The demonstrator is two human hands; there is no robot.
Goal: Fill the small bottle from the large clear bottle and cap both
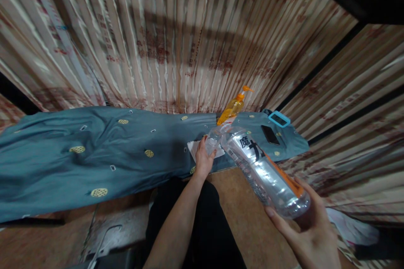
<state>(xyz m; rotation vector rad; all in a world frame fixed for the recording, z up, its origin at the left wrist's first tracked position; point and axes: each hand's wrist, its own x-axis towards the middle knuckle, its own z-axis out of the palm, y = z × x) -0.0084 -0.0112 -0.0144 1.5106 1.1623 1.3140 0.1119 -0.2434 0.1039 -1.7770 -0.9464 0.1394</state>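
Observation:
My right hand (311, 229) is closed around the base of a large clear plastic bottle (257, 172) with dark characters and an orange patch on its label. The bottle slants up and away to the left, its neck end tipped toward a small clear container (213, 143). My left hand (203, 157) has its fingers wrapped round this container, which looks like a transparent cup. Whether the two touch, and whether liquid is passing, I cannot tell. A white tissue (192, 148) lies under my left hand. Behind stands an orange pump bottle (232, 109).
Grey-green cloth with pineapple prints (123, 151) covers the long surface before me. A dark phone (270, 134) and a blue-framed device (279, 119) lie at its right end. Pleated curtains (176, 42) hang behind and on the right. A dark metal bar (318, 67) crosses the right side.

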